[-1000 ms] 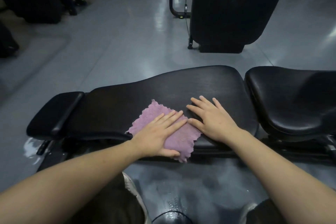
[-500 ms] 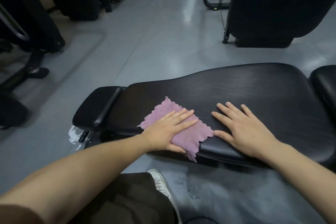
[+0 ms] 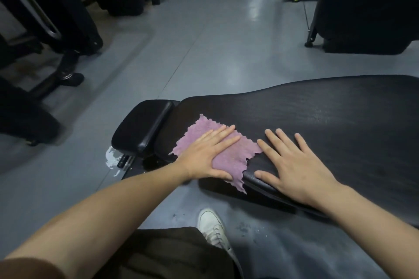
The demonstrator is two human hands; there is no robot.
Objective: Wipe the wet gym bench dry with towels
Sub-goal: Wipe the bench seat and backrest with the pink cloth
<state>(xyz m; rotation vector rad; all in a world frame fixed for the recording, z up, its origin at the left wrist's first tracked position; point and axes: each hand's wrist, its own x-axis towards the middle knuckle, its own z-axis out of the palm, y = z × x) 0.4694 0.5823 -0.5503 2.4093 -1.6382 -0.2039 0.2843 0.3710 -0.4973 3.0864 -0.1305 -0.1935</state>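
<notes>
A black padded gym bench (image 3: 328,124) runs across the right half of the head view. Its small end pad (image 3: 142,127) sits at the left. A purple towel (image 3: 235,154) lies flat near the bench's left end, one corner hanging over the near edge. My left hand (image 3: 208,152) presses flat on the towel, fingers together and pointing right. My right hand (image 3: 294,161) rests flat on the bare bench surface just right of the towel, fingers spread, holding nothing.
Grey floor (image 3: 204,41) lies beyond the bench. A wet patch (image 3: 112,158) sits under the end pad. Dark gym machines stand at the far left (image 3: 56,18) and far right (image 3: 367,7). My white shoe (image 3: 213,226) is below the bench edge.
My left hand has slid the towel leftwards along the bench toward the end pad. My right hand followed along the surface. The view has turned left.
</notes>
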